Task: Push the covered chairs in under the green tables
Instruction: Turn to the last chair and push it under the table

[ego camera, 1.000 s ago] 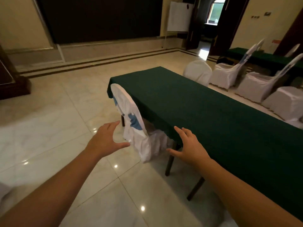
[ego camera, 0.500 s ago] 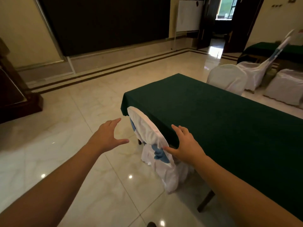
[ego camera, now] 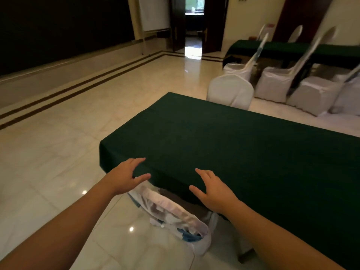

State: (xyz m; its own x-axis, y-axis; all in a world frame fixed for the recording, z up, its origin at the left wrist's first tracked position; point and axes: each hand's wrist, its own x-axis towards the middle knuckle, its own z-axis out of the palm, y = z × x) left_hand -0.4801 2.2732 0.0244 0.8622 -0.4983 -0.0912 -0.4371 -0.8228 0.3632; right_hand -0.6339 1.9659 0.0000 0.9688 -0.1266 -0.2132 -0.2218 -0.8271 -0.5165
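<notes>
The person stands at the near corner of the long counter draped in dark green cloth [ego camera: 233,145], both bare arms stretched out over it. The left hand [ego camera: 124,177] hovers at the cloth's edge with fingers [ego camera: 139,160] spread wide and holding nothing; the right hand [ego camera: 216,191] hangs over the cloth, fingers equally splayed and empty. Just below and between them is the chair in a white fabric cover with blue patches [ego camera: 171,215], its back just beside the counter's edge and its seat seemingly tucked beneath. Whether either hand touches it I cannot tell.

It looks close to home, so a hard shove risks jamming it against the counter's dark leg [ego camera: 244,257] or snagging the hanging cloth and dragging it askew. The polished marble floor [ego camera: 58,152] looks slippery, so the chair might skid crooked. More white-covered chairs [ego camera: 276,82] across the aisle, well apart, stand out from their own green counter [ego camera: 288,48].
</notes>
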